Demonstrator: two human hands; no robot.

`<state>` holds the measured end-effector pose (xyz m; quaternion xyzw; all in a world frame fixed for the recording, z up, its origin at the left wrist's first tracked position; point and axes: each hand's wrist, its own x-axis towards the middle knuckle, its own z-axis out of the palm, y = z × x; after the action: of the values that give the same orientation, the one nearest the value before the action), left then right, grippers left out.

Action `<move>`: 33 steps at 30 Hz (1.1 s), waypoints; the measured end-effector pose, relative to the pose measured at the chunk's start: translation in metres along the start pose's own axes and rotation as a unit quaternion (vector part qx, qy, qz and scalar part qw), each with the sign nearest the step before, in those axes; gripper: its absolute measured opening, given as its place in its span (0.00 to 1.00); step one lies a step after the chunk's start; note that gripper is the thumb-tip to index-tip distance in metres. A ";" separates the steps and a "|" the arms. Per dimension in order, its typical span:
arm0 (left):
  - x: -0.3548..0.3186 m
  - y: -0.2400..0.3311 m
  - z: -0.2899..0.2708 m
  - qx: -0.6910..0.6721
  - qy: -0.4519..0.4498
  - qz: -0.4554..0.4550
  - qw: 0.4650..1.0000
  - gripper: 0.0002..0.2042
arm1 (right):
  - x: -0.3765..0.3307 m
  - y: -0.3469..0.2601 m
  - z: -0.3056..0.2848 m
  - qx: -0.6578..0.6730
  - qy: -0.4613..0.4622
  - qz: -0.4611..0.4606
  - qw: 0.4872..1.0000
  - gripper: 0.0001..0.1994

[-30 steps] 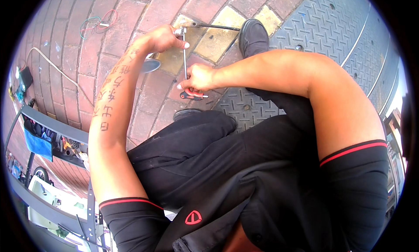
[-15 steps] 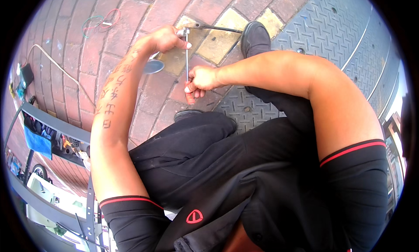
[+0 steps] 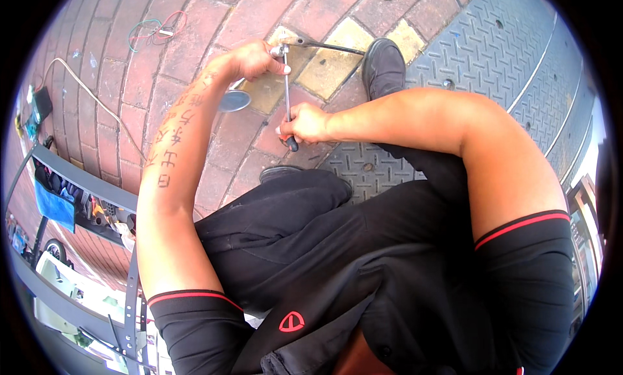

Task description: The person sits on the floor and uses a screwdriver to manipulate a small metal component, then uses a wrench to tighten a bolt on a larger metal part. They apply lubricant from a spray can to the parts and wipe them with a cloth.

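Note:
A long screwdriver (image 3: 287, 89) with a red and black handle is in my right hand (image 3: 306, 123), its fingers wrapped around the handle. Its thin shaft points away from me, the far end meeting a small shiny metal fitting (image 3: 280, 51). My left hand (image 3: 256, 61) is closed around that fitting, with the thumb laid against the shaft. From the fitting a slim black rod (image 3: 331, 47) runs right, ending at my right shoe (image 3: 384, 67). Below my left wrist is a round, mirror-like disc (image 3: 235, 100), partly hidden; whether it joins the fitting, I cannot tell.
Red and yellow paving bricks (image 3: 334, 70) lie under the work. Patterned metal plates (image 3: 467, 57) cover the ground on the right. Thin red and green wires (image 3: 162, 32) lie at the far left, near a pale cable (image 3: 91, 96). A dark-framed rack (image 3: 91, 174) with tools and a blue cloth stands left.
The screwdriver's handle has turned in my right hand, and its black end now shows where red showed before. The view has shifted slightly; my left hand keeps its hold.

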<state>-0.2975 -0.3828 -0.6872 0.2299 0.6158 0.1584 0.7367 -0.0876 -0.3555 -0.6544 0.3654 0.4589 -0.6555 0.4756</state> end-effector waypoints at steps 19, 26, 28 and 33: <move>-0.001 0.003 0.003 -0.055 -0.012 -0.003 0.998 0.10 | 0.010 -0.001 -0.013 -0.060 -0.039 -0.002 0.997 0.13; 0.000 0.003 0.000 -0.067 -0.018 -0.005 0.998 0.10 | 0.013 -0.003 -0.031 0.024 -0.168 -0.072 0.983 0.10; 0.001 0.003 0.000 -0.073 -0.023 -0.006 0.997 0.10 | 0.012 -0.005 -0.033 -0.011 -0.165 -0.077 0.983 0.10; 0.000 0.004 0.000 -0.042 -0.005 -0.003 0.999 0.10 | -0.003 -0.010 -0.027 -0.058 -0.116 -0.043 0.991 0.16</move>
<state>-0.2971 -0.3798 -0.6848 0.1978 0.6059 0.1810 0.7490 -0.0957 -0.3278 -0.6574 0.2385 0.4527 -0.6855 0.5179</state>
